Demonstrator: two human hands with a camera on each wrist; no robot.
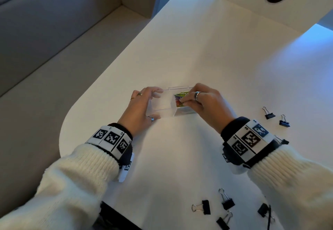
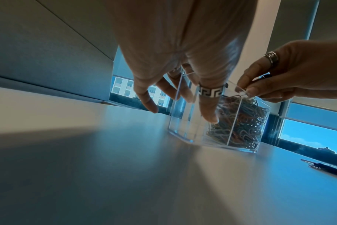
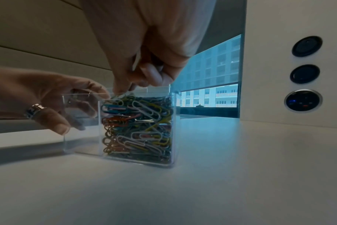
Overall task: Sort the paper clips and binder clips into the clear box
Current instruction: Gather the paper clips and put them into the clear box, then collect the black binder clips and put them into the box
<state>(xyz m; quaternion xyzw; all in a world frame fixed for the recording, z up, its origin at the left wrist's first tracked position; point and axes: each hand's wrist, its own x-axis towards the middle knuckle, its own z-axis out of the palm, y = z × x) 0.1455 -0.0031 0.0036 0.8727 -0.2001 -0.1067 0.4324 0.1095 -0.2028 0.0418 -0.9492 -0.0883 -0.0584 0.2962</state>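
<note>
Right hand [image 1: 205, 103] above the right compartment of the clear box [image 1: 162, 111], fingertips [image 3: 123, 89] pinched on a paper clip at the top of the pile; left hand [image 1: 139, 110] curled round the left end of the box, thumb on the near wall, fingers over the far rim; coloured paper clips [image 3: 138, 126] filling the right compartment, left compartment bare; box upright on the white table [image 1: 198, 58]; black binder clips [image 1: 225, 206] scattered on the table near the front edge, two more [image 1: 277, 116] lying to the right, well apart from the box.
</note>
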